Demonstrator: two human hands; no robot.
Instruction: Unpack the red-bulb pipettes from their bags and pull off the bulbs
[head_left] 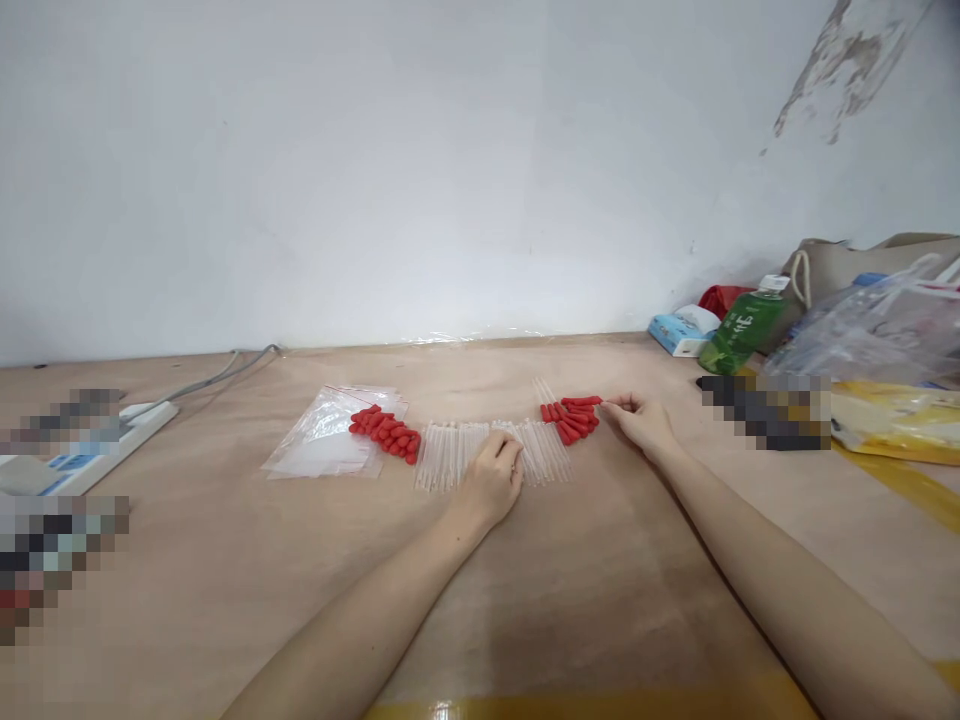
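Clear thin tubes (442,455) lie side by side in a row on the wooden table. My left hand (495,475) rests over the middle of that row with its fingers curled together; whatever lies between its fingertips is hidden. To the right is a small group of red rubber bulbs (574,430), a few with clear tubes sticking out on the far side. At this group's right edge my right hand (637,420) pinches the end of one red bulb (581,401) between thumb and finger. Another pile of red bulbs (386,433) lies left of the tubes, partly on clear plastic bags (315,445).
A white power strip (142,425) with a grey cable sits at the left. Along the right stand a tissue pack (679,332), a green bottle (742,325) and plastic bags (847,325). A pale wall (375,180) closes off the table's back edge.
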